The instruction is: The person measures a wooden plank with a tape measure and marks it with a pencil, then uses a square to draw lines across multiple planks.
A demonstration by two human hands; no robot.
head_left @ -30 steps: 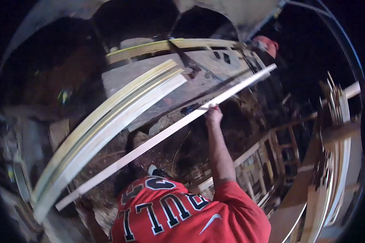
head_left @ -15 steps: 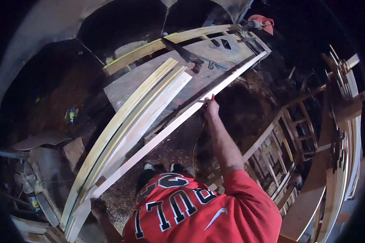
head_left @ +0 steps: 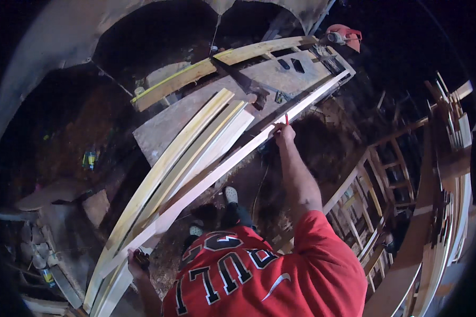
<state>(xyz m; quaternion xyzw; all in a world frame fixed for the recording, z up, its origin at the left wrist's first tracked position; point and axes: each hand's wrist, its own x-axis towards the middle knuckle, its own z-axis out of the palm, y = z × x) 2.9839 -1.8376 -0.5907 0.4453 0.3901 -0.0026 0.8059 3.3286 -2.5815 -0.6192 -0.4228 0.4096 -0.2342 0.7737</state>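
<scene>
Your right grip (head_left: 285, 133) is closed around a thin red stick (head_left: 286, 119), its fingers resting against the pale board (head_left: 314, 99) near mid-length, probably so you can steady the wood without putting the stick down. Your left grip (head_left: 136, 267) is at the board's near end, beside a small dark object (head_left: 141, 258); whether it is clasped I cannot tell. With your 2 hands set well apart, the long piece likely twists less. The board slants from your left grip across the overlapping loose boards (head_left: 180, 150) to the right end of the bench (head_left: 156, 129), whose edge presumably bears its weight. Beyond it lies a saw (head_left: 232, 75), seemingly set back to free the near edge.
</scene>
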